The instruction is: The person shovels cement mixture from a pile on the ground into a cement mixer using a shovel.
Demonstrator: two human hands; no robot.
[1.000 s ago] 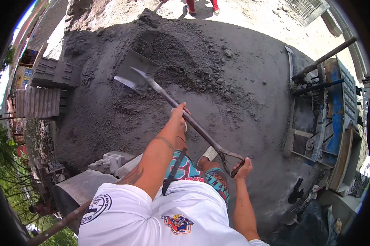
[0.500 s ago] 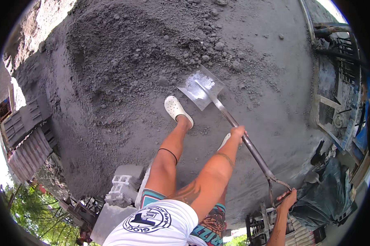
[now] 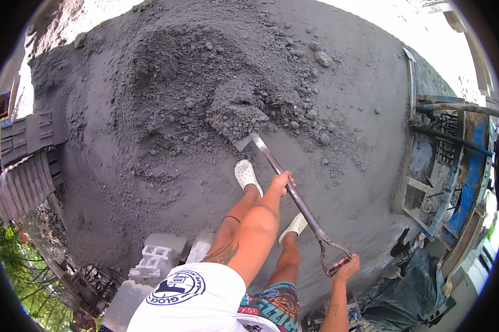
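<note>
A metal shovel [image 3: 305,210] slants across the middle, its blade toward the pile and its handle toward the lower right. My left hand [image 3: 283,183] is wrapped round the shaft, partway down from the blade. At the other end my right hand [image 3: 346,268] grips the D-shaped handle. Grey, lumpy mix [image 3: 235,113] covers the shovel's blade, so only one metal corner [image 3: 243,143] shows. The blade sits at the near edge of a large grey pile [image 3: 172,72]. Whether the load is lifted clear of the pile I cannot tell.
My feet, in white clogs [image 3: 247,175], stand just below the blade. Concrete blocks [image 3: 156,257] lie at the lower left. On the right are a blue metal frame [image 3: 466,171] and a dark tarp [image 3: 407,293]. Corrugated sheeting [image 3: 25,185] stands far left.
The shovel blade, bare and shiny before, has gone into the grey pile and is now covered with mix. Both hands have shifted left with the shovel in the picture; the view has also moved.
</note>
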